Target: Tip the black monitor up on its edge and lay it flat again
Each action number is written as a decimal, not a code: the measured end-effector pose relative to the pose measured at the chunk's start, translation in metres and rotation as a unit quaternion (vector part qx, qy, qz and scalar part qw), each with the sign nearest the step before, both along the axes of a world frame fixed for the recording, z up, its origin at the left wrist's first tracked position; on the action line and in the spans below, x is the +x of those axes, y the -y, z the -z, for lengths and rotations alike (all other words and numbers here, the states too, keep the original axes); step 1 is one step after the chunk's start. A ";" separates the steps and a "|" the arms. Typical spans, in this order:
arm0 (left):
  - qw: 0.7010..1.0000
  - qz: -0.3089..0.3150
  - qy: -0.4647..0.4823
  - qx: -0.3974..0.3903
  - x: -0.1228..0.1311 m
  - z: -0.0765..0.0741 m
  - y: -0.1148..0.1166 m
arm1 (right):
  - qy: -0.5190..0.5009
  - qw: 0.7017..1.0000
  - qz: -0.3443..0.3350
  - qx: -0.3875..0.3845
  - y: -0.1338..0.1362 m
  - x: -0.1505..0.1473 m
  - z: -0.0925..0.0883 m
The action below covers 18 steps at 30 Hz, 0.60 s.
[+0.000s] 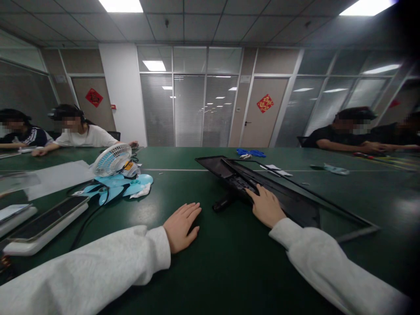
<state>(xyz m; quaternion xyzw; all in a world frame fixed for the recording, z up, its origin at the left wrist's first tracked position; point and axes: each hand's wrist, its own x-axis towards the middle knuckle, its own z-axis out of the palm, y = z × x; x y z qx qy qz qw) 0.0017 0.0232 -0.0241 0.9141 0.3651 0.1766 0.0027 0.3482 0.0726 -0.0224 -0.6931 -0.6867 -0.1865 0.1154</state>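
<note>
My left hand (182, 227) lies flat on the green table, its fingers stretched out and nothing in it. My right hand (267, 205) rests on a black panel (288, 199), which looks like part of a taken-apart monitor, with fingers extended over its raised inner strip. What lies under the fingertips is hidden. A thin black rectangular frame (344, 214) reaches out from the panel to the right. Partly under the panel's near side, a short black cylindrical piece (223, 203) sticks out between my hands.
On the left are a white fan grille (113, 159), light-blue fan blades (113, 187), white sheets (61, 177) and a dark-screened device (49, 218) with a cable. Blue gloves (251, 152) lie beyond the panel. People sit across the table (183, 188) on both sides.
</note>
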 end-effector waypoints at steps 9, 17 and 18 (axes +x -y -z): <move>0.981 0.065 0.034 0.181 0.004 -0.016 0.011 | -0.023 0.969 -0.246 0.005 0.024 -0.040 -0.006; 0.958 0.089 -0.016 0.273 0.001 -0.018 0.022 | -0.086 0.904 -0.399 -0.125 0.039 -0.046 -0.042; 0.954 0.097 -0.024 0.282 0.000 -0.018 0.023 | -0.092 0.899 -0.405 -0.141 0.041 -0.045 -0.046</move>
